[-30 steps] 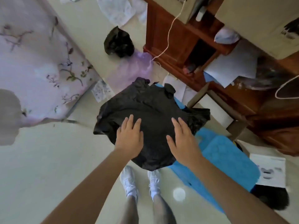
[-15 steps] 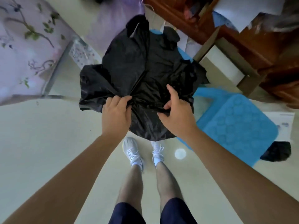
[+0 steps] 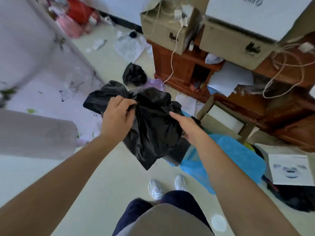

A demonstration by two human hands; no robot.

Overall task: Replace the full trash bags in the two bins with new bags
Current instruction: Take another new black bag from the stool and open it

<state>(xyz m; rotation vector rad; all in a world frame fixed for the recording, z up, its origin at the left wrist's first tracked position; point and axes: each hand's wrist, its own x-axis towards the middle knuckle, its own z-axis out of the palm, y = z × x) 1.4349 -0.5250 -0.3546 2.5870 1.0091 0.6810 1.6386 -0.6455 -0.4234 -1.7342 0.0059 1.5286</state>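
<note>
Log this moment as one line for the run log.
left hand: grips new black bag | right hand: at bag's side, fingers hidden | bag: crumpled, held off floor | filled bag: on floor beyond

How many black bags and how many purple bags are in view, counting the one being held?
Black bags: 2 (held black bag, knotted black bag on the floor)
Purple bags: 1 (purple bag beside the knotted one)
Total: 3
Dark mass at lower right: too unclear to count.
</note>
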